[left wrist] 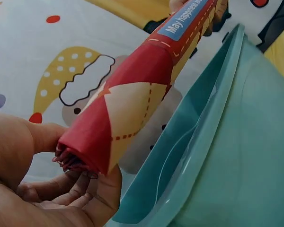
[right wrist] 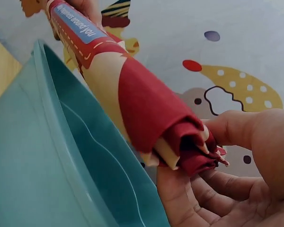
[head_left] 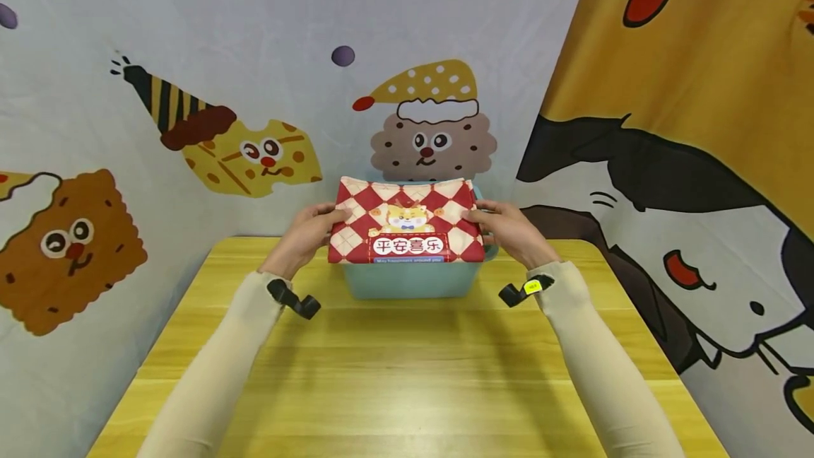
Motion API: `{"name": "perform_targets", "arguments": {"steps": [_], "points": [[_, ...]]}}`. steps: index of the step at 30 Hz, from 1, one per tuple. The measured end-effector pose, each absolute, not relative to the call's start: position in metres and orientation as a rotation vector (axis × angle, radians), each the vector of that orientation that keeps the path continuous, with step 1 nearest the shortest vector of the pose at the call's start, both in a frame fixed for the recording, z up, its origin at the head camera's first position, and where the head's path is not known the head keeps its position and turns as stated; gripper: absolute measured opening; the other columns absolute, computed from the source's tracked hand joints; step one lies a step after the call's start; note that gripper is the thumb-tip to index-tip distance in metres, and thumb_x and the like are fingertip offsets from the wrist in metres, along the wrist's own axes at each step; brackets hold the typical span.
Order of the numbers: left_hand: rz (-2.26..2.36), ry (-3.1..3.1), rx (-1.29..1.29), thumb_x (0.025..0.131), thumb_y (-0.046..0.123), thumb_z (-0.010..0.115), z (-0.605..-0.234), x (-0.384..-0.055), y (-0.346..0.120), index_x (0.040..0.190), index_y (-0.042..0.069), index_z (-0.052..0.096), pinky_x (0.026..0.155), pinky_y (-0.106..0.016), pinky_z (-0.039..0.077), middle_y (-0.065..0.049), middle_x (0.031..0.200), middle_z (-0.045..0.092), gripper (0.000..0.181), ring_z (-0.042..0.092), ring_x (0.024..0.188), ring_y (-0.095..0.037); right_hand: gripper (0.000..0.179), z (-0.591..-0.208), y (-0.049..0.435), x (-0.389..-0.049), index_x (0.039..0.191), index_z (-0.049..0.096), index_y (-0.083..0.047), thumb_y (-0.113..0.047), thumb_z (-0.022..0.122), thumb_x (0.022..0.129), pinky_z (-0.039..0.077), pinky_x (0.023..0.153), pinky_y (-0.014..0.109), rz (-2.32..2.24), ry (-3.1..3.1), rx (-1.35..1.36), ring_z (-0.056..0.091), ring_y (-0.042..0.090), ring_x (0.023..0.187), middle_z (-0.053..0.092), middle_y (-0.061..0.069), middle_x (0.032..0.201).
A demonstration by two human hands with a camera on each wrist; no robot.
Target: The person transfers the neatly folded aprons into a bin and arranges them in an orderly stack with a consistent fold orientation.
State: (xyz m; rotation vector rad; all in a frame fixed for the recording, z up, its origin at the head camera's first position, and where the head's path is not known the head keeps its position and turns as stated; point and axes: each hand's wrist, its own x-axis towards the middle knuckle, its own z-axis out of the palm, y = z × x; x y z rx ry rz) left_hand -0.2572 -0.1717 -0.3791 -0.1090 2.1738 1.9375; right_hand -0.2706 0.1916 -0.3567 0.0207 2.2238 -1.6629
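Observation:
A folded cloth [head_left: 407,221], checked red and cream with a cartoon animal and printed lettering, is held level between both hands. My left hand [head_left: 309,232] grips its left end, thumb on top and fingers beneath; the layered folds show in the left wrist view. Its right end is gripped the same way by my right hand [head_left: 511,230], and rolled layers show there in the right wrist view. Below the cloth stands a light teal plastic bin [head_left: 413,281]. In both wrist views the cloth is above the bin's rim [left wrist: 213,113], beside the opening.
The bin stands on a yellow wood-grain table [head_left: 407,366], near its back edge. Behind hangs a pale curtain [head_left: 254,55] printed with cartoon biscuits and cheese. At the right is another cloth [head_left: 699,161] with large cartoon figures.

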Motion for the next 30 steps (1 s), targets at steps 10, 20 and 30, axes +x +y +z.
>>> {"name": "perform_targets", "arguments": {"steps": [10,20,30], "points": [[1.8,2.312,-0.114,0.104,0.038,0.06,-0.372,-0.282,-0.175,0.148,0.005,0.049,0.083,-0.029,0.059,-0.016,0.138,0.058,0.057,0.064,0.111,-0.023,0.062,-0.348,0.184,-0.298,0.153,0.044,-0.009,-0.037,0.063,0.102,0.056,0.094,0.033,-1.538,2.355,-0.004,0.057,0.024,0.116,0.055,0.014,0.138],[1.648,2.462,-0.194,0.103,0.036,0.061,-0.368,-0.298,-0.171,0.147,0.002,0.051,0.089,-0.036,0.058,-0.017,0.135,0.062,0.057,0.066,0.111,-0.026,0.06,-0.349,0.178,-0.317,0.152,0.045,-0.005,-0.033,0.063,0.103,0.059,0.078,0.026,-1.469,2.418,0.02,0.058,0.023,0.105,0.057,0.014,0.129],[1.412,2.818,-0.051,0.102,0.034,0.063,-0.367,-0.295,-0.179,0.143,0.0,0.055,0.066,-0.031,0.058,-0.021,0.116,0.069,0.054,0.07,0.085,-0.028,0.062,-0.349,0.188,-0.32,0.151,0.045,-0.005,-0.039,0.062,0.103,0.06,0.093,0.04,-1.302,2.562,-0.036,0.062,0.034,0.116,0.058,0.019,0.136]]}}
